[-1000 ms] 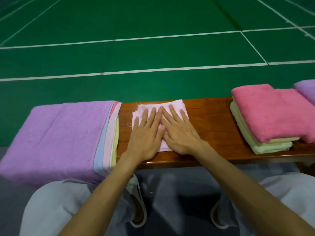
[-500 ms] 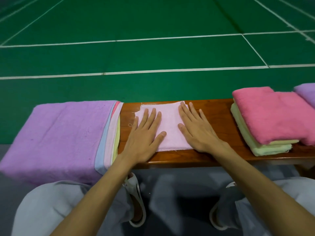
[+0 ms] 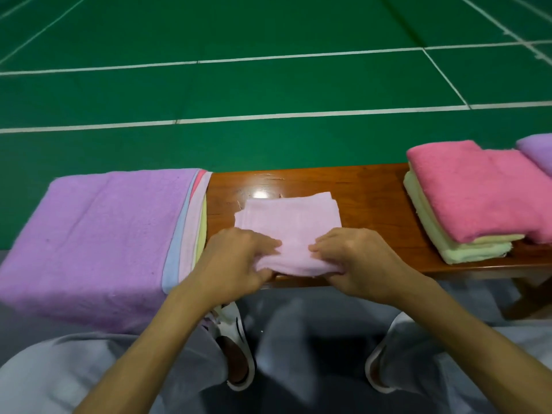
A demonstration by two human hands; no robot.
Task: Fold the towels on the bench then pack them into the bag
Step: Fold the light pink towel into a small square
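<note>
A: What was changed?
B: Flat palms were lifted; near edge of towel (image 3: 292,222), mid bench (image 3: 370,192), was pinched by L hand (image 3: 236,258) and R hand (image 3: 358,261).
A: Meaning?
B: Smoothing judged done; next fold, or transfer to right stack (image 3: 478,198), was expected.

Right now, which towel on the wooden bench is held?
The small pale pink towel mid-bench: the left hand and right hand grip its near edge. It alone lies unstacked.

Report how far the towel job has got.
Done: a folded pink towel on pale yellow ones, right end of the bench. In hand: left hand and right hand pinch the light pink towel by its near edge. Left: the flat stack topped by a purple towel; no bag in view.
</note>
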